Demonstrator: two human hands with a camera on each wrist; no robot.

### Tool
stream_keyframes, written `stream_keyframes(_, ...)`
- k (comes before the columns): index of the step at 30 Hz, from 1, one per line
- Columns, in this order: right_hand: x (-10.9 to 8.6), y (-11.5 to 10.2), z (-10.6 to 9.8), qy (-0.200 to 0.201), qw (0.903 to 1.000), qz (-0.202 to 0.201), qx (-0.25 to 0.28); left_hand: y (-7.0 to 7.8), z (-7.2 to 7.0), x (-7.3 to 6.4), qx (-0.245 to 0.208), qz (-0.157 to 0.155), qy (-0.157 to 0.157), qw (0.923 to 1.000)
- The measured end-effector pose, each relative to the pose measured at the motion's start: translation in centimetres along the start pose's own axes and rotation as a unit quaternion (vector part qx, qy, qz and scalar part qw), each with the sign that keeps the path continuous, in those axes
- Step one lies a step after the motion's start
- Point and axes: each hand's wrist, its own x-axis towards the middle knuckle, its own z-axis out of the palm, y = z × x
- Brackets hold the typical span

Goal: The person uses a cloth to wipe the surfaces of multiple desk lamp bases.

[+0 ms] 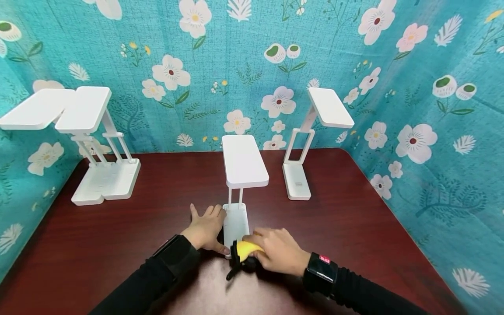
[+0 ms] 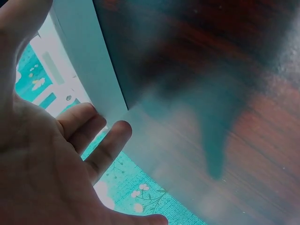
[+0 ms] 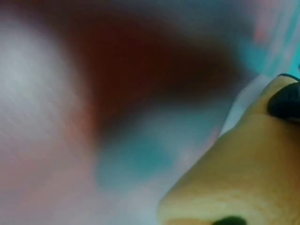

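A white folding stand (image 1: pixel 245 161) with a flat top panel rises from its base in the middle of the table. My left hand (image 1: pixel 208 228) lies along the left side of the base, fingers extended and spread, thumb by the near end. In the left wrist view the fingertips (image 2: pixel 123 130) lie close to the long white edge (image 2: pixel 89 51). To the right, my right hand (image 1: pixel 277 250) grips a yellow-and-black object (image 1: pixel 246 249), whose black part overlaps the near end of the base. Up close it has a yellow surface (image 3: pixel 229 173) with dark spots.
Two similar white stands (image 1: pixel 84 107) stand side by side at the back left, and another white stand (image 1: pixel 330 107) is at the back right. The dark red-brown table (image 1: pixel 177 177) reaches back to a teal floral curtain (image 1: pixel 220 57), which also hangs along both sides.
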Motion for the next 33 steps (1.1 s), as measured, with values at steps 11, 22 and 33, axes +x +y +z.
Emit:
stream_keyframes(11, 5.0, 3.8, 1.6, -0.005, 0.9974, 0.045, -0.055, 0.1, 0.4, 0.2, -0.013, -0.004, -0.01, 0.9999)
stream_keyframes(22, 0.1, 0.3, 0.3, -0.016, 0.9965, -0.054, -0.062, -0.1, 0.8, -0.2, -0.018, 0.001, -0.01, 0.9998)
stream_keyframes(33, 5.8, 2.3, 1.1, -0.007, 0.9979, 0.029, -0.057, -0.5, 0.1, -0.2, -0.016, -0.007, -0.012, 0.9998)
